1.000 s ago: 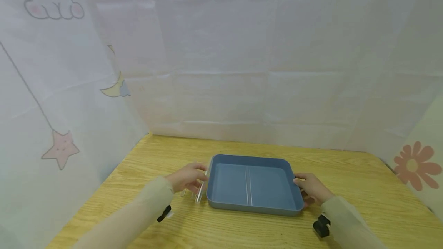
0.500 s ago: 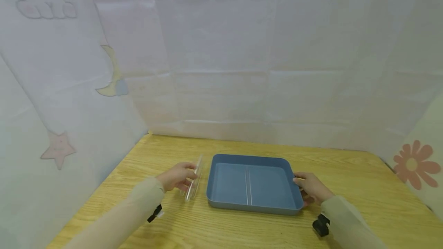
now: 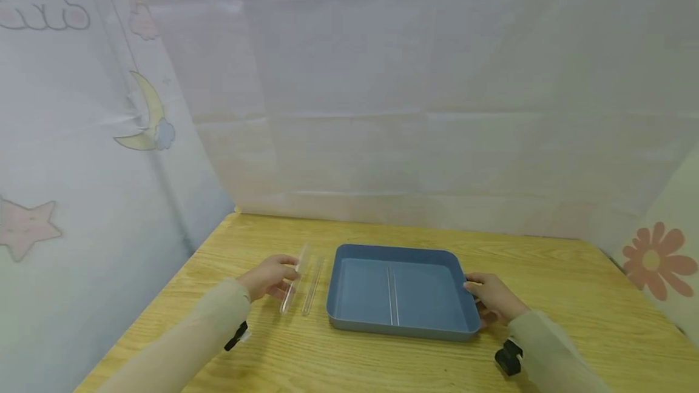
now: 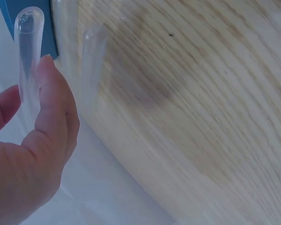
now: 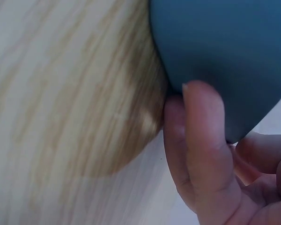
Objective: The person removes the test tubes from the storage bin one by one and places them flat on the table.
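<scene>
My left hand (image 3: 269, 278) pinches a clear test tube (image 3: 288, 296) between thumb and fingers, left of the blue tray (image 3: 404, 333). In the left wrist view the rounded end of that tube (image 4: 30, 28) points away from the palm. A second clear tube (image 3: 312, 287) lies on the table between this hand and the tray; it shows faintly beyond the fingers. My right hand (image 3: 494, 296) grips the right wall of the tray, thumb near the rim and fingers low on the outside. A narrow clear strip (image 3: 392, 296) runs down the tray floor; whether tube or ridge, I cannot tell.
The wooden table (image 3: 327, 362) reaches back to a hanging pale cloth (image 3: 355, 156) with cartoon prints. More cloth hangs along the left and right sides. A black strap device (image 3: 509, 356) sits at the right wrist.
My left hand has moved left from the tray's side with a tube in its fingers, and a second tube now shows separately on the table. The right hand and tray stay put.
</scene>
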`<state>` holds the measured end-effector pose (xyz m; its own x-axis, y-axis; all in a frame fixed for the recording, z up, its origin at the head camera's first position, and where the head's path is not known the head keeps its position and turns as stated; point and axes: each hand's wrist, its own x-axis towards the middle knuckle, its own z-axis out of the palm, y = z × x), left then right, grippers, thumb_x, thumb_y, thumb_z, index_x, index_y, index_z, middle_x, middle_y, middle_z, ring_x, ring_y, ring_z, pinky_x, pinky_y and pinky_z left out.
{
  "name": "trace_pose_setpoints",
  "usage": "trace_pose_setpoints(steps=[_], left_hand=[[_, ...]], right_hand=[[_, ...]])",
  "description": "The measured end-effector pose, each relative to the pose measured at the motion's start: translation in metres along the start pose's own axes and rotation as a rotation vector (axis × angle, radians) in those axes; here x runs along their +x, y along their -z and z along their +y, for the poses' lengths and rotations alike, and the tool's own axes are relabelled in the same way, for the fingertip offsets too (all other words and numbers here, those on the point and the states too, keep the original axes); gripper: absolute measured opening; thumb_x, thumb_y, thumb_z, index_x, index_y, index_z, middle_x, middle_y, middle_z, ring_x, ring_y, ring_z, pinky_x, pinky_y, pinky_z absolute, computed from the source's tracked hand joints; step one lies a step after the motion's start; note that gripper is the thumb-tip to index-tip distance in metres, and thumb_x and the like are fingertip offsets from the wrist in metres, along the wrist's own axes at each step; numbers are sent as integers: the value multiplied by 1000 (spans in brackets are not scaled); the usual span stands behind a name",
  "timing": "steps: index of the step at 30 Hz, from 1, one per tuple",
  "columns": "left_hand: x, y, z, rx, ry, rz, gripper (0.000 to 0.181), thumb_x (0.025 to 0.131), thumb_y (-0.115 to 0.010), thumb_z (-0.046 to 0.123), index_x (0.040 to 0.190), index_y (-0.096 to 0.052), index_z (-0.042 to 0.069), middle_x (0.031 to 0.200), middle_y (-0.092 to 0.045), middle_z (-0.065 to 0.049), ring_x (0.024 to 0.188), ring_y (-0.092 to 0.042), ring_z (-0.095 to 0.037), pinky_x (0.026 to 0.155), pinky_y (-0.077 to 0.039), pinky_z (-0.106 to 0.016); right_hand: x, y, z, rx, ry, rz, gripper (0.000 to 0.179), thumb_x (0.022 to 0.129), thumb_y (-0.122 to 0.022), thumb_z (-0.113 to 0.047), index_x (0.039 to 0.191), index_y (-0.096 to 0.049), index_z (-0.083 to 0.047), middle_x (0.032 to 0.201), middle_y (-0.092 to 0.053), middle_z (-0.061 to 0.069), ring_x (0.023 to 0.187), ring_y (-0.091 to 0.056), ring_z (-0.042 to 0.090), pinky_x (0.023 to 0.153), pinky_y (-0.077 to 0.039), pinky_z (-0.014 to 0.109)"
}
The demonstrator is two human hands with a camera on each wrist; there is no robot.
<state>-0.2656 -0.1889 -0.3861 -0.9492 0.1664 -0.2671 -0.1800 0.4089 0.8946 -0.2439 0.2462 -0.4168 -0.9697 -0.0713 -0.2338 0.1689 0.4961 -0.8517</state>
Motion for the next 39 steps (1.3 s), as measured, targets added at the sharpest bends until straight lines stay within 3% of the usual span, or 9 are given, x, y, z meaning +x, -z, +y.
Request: trace_pose_setpoints(steps=[11,17,26,33,39], left_hand=[[9,11,-9,86,-17,27,50,93,-55,5,138,-39,-12,118,-59,-23,77,-61,-23,57,-52,-27],[11,14,-10,79,-3,43,51,94,-53,4,138,-37,-15,118,-57,-26,72,-59,-20,59,-53,-28],[16,20,-16,78,44,75,49,94,-53,2,138,-39,-13,113,-56,-23,66,-52,-17,58,-49,-28],[20,21,-16,111,37,104,49,92,-54,1,136,-40,-16,105,-57,-21,75,-54,-22,63,-50,-32],[29,21,-22,159,44,123,46,90,-55,-1,133,-43,-15,100,-57,-18,68,-49,-19,58,-46,-30]], right_hand=[[-1,2,0,13,-14,3,48,105,-39,-8,144,-26,16,86,-63,15,64,-61,24,51,-53,36],[0,2,1,5,-15,5,48,105,-39,-9,143,-26,16,87,-64,15,65,-62,25,52,-53,37],[-2,2,1,2,-9,-1,48,104,-38,-9,144,-26,16,91,-63,16,68,-61,25,52,-54,37],[-2,2,0,7,-12,-5,49,105,-38,-9,144,-25,16,90,-64,15,68,-62,25,51,-54,37],[-1,0,1,6,-10,-2,48,105,-38,-9,144,-25,16,88,-64,14,67,-62,25,51,-54,37]])
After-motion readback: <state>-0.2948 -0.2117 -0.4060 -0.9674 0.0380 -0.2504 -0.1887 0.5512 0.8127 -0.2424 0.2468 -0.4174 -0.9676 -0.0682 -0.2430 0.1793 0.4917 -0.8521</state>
